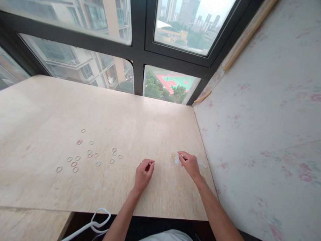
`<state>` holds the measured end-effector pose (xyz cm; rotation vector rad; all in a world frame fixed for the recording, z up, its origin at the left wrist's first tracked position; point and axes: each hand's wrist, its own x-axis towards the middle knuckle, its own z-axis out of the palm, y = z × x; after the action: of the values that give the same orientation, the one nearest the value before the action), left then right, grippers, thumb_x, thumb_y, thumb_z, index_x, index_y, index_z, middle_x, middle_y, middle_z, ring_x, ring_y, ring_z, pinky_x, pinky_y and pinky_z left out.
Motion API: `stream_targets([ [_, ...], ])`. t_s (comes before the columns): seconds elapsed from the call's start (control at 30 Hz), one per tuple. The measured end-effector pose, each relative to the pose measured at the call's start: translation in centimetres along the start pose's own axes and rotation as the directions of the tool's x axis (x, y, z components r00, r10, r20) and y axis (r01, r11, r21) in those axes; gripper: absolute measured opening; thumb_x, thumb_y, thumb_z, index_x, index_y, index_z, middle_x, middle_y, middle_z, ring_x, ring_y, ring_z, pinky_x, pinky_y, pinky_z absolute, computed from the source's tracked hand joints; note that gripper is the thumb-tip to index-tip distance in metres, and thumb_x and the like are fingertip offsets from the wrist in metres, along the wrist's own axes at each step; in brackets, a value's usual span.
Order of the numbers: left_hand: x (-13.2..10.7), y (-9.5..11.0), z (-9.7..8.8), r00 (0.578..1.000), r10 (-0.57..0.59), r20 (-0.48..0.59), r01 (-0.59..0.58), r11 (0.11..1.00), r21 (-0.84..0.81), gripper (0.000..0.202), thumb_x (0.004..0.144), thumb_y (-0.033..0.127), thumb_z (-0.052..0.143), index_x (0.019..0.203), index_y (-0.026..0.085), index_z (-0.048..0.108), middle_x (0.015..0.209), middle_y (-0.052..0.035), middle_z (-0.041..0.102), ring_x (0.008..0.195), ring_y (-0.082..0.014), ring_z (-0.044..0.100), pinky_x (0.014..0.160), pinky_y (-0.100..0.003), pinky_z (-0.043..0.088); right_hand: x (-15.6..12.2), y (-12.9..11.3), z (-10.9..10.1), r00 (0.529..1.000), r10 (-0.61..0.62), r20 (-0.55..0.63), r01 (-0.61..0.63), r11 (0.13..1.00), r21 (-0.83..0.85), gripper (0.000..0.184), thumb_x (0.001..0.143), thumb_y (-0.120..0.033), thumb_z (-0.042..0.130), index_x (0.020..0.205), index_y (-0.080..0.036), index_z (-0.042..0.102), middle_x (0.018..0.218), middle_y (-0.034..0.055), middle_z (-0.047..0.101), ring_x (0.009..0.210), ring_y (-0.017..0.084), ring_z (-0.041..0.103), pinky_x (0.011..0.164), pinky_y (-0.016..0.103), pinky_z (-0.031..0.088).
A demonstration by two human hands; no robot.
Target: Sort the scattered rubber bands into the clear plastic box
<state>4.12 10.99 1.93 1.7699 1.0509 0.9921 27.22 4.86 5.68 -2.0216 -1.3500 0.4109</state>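
Observation:
My left hand [144,174] is closed over the pale stone-patterned counter [150,128], thumb and forefinger pressed together. Whatever they pinch, if anything, is too small to make out. To its right, my right hand [189,164] has thumb and finger closed in a pinch at a small clear plastic packet [176,161]. Tiny gold-coloured bits [173,155] lie by the packet's far edge. I cannot tell what the right fingertips hold. Several thin rings lie scattered left of my hands, among them a reddish ring [74,164] and a grey ring [59,169].
Another clear plastic piece [202,163] lies right of my right hand, near the flower-papered wall [256,148]. Dark window frames [139,54] border the counter's far side. A white cable [82,229] loops at the front edge, lower left.

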Motion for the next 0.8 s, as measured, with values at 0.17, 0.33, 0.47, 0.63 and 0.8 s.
stream_targets([
  [0.17, 0.0, -0.1, 0.1, 1.0, 0.003, 0.0, -0.003, 1.0, 0.013, 0.017, 0.088, 0.028, 0.048, 0.086, 0.018, 0.062, 0.083, -0.0046, 0.064, 0.07, -0.0139, 0.059, 0.063, -0.025, 0.045, 0.2, -0.1, 0.2, 0.999, -0.029, 0.017, 0.03, 0.998, -0.053, 0.036, 0.086, -0.041, 0.046, 0.093, -0.016, 0.072, 0.047, -0.0023, 0.055, 0.04, 0.01, 0.051, 0.047, 0.02, 0.036],
  [0.33, 0.0, -0.2, 0.1, 1.0, 0.008, -0.009, -0.008, 1.0, 0.021, 0.017, 0.088, 0.028, 0.048, 0.086, 0.019, 0.062, 0.083, -0.005, 0.065, 0.071, -0.0144, 0.059, 0.065, -0.026, 0.046, 0.3, 0.1, 0.2, 0.999, -0.038, 0.037, 0.04, 0.997, -0.069, 0.034, 0.085, -0.04, 0.049, 0.092, -0.017, 0.073, 0.045, -0.0035, 0.052, 0.04, 0.01, 0.049, 0.045, 0.02, 0.034],
  [0.47, 0.0, -0.2, 0.2, 1.0, 0.016, -0.014, -0.016, 0.999, 0.028, 0.018, 0.089, 0.028, 0.047, 0.086, 0.019, 0.062, 0.082, -0.0052, 0.065, 0.071, -0.0146, 0.059, 0.064, -0.026, 0.046, 0.3, 0.0, 0.0, 0.998, -0.045, 0.032, 0.047, 0.996, -0.076, 0.036, 0.085, -0.041, 0.047, 0.091, -0.016, 0.072, 0.046, -0.0028, 0.052, 0.042, 0.01, 0.05, 0.047, 0.02, 0.035],
  [0.63, 0.0, -0.2, 0.2, 1.0, 0.012, -0.008, -0.012, 0.999, 0.035, 0.018, 0.088, 0.028, 0.047, 0.085, 0.019, 0.062, 0.082, -0.0053, 0.064, 0.07, -0.0144, 0.059, 0.064, -0.026, 0.046, -0.5, -1.0, -0.5, 0.999, -0.042, 0.005, 0.042, 0.999, 0.018, 0.036, 0.087, -0.044, 0.048, 0.092, -0.016, 0.071, 0.047, -0.0037, 0.052, 0.042, 0.01, 0.05, 0.048, 0.02, 0.037],
  [0.8, -0.1, 0.0, 0.1, 1.0, 0.004, -0.003, -0.004, 0.999, 0.046, 0.018, 0.088, 0.027, 0.046, 0.085, 0.019, 0.062, 0.081, -0.0048, 0.064, 0.071, -0.0143, 0.058, 0.065, -0.026, 0.045, -3.8, -2.2, 0.7, 0.998, -0.03, 0.053, 0.02, 0.985, 0.17, 0.037, 0.089, -0.046, 0.047, 0.092, -0.017, 0.07, 0.052, -0.0028, 0.055, 0.043, 0.01, 0.051, 0.048, 0.019, 0.039],
])
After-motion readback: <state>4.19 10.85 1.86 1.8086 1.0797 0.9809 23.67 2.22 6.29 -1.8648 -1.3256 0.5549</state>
